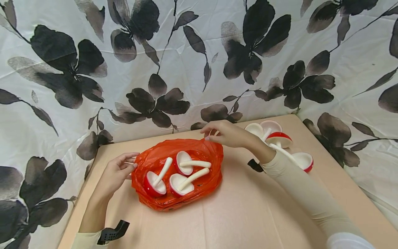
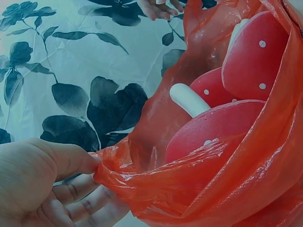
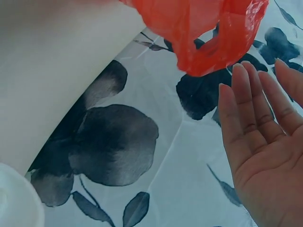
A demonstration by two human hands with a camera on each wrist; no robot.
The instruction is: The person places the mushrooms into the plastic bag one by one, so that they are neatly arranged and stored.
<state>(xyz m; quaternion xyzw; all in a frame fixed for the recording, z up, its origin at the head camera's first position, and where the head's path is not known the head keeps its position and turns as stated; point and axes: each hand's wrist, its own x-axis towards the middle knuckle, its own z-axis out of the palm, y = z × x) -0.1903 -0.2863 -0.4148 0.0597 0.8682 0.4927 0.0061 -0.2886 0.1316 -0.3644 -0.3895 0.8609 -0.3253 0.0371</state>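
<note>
A red plastic bag (image 1: 168, 204) lies spread with its mouth up in the head view. Three toy mushrooms (image 1: 184, 162) with white stems and red, white-dotted caps sit inside it. At the bag's left edge is my left hand (image 1: 116, 173). In the left wrist view, thumb and index finger of that hand (image 2: 42, 184) pinch the bag's rim (image 2: 118, 172), with red caps (image 2: 258, 56) beyond. My right hand (image 1: 228, 133) is by the bag's far right corner. From the right wrist, its fingers (image 3: 244, 101) look extended, apart from the red handle loop (image 3: 208, 61).
Several more toy mushrooms (image 1: 281, 138) lie in a group on the table's right side, partly behind my right forearm (image 1: 298, 186). The tan tabletop (image 1: 236, 214) ends against a white cloth (image 1: 199, 69) with dark flowers at the back and sides.
</note>
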